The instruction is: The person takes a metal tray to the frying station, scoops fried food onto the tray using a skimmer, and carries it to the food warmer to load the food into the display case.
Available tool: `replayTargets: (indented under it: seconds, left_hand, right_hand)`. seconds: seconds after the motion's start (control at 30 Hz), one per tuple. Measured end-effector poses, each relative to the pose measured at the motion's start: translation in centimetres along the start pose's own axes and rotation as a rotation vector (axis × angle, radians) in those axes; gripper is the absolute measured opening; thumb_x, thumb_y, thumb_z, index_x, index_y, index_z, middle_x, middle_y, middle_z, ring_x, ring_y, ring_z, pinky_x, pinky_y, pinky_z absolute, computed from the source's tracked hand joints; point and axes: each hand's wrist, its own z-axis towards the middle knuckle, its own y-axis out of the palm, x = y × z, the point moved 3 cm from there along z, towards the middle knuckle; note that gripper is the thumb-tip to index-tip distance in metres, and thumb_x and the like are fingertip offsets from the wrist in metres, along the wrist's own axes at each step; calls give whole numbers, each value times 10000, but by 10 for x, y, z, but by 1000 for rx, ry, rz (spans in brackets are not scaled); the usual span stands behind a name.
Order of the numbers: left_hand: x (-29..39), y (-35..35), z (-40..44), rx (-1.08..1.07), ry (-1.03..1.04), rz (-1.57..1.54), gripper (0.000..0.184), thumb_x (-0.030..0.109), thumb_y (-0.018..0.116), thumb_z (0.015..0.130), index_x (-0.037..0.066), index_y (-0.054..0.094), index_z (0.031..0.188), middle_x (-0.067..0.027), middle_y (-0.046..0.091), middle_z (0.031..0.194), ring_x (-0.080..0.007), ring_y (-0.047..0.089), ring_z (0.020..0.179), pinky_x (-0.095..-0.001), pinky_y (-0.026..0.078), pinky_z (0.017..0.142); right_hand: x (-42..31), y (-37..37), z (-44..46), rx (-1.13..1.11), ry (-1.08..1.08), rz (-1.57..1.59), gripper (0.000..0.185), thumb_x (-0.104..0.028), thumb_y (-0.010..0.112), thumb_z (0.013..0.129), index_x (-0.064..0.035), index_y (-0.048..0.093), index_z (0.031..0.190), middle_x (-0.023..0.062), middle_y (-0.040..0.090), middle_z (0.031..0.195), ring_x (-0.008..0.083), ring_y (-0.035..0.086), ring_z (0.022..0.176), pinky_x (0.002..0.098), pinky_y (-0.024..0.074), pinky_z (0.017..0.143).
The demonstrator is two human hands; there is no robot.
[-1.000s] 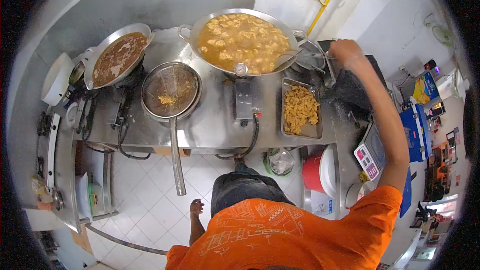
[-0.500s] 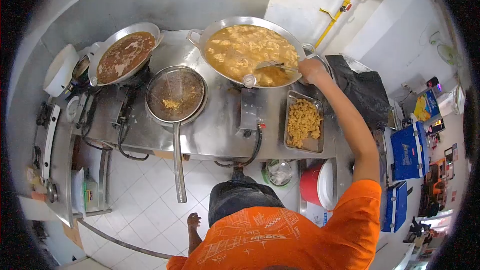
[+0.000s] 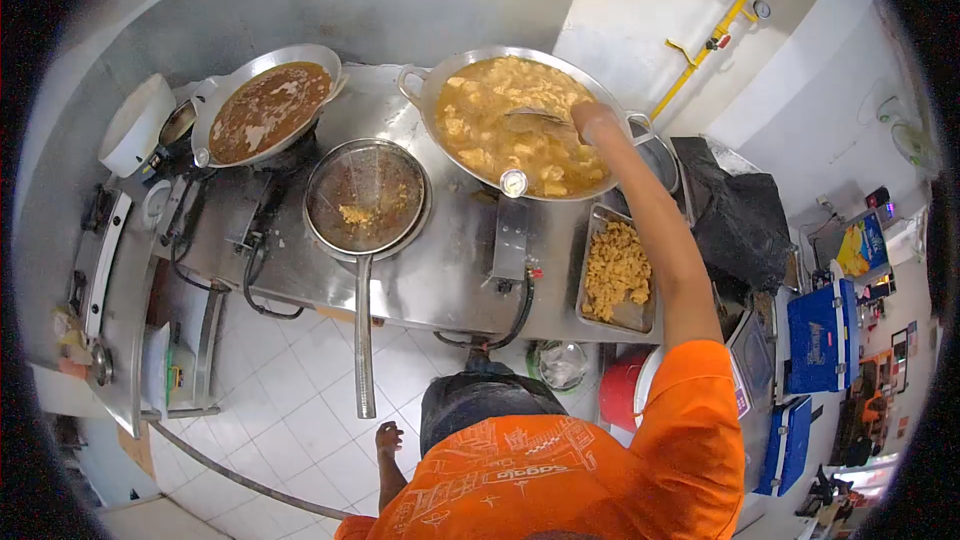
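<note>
My right hand (image 3: 590,122) is closed around the handle of a metal spatula (image 3: 537,114). Its blade dips into the oil among pale, battered pieces (image 3: 520,152) frying in the large right wok (image 3: 432,130). A dial thermometer (image 3: 513,183) sits at the wok's near rim. Below my right forearm, a metal tray (image 3: 624,324) holds golden fried pieces (image 3: 615,270). Down at my side, my left hand (image 3: 389,438) hangs over the floor with its fingers loosely curled and apart, holding nothing. The long-handled strainer (image 3: 363,340) is the nearest tool to it.
Another wok (image 3: 275,110) of brown oil stands at the left, beside a white tub (image 3: 138,125). The strainer rests on the steel counter (image 3: 440,270), with fried crumbs inside. Black plastic (image 3: 740,210) lies to the right, near blue coolers (image 3: 818,330). A red bucket (image 3: 620,390) stands below.
My right hand and the spatula have moved from the wok's right rim inward and away from me over the oil. The view has shifted slightly; my left hand still hangs down.
</note>
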Motion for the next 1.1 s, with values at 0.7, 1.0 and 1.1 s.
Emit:
replayTargets:
  seconds: [0.7,1.0,1.1]
  left_hand:
    - [-1,0,-6,253,162,412,222,317,513,847,213,528,1042,-79,626,752,-186,472,494,-336,405,413]
    - [-2,-24,2,139,79,497,160,246,526,863,192,525,1013,-77,635,736,-167,497,500,-362,441,433]
    - [3,-9,-4,134,172,611,155,238,505,878,177,525,1019,-68,635,725,-155,503,502,-342,432,417]
  right_hand:
    - [55,-20,-57,155,85,98,261,-54,618,660,-125,687,902,150,653,911,308,638,848,408,514,718]
    - [117,-134,-191,35,117,-74,361,12,605,617,-169,697,916,103,658,911,281,621,871,354,501,759]
    - [119,-143,-220,-38,132,-101,366,24,590,622,-175,702,909,101,661,897,276,626,856,354,502,759]
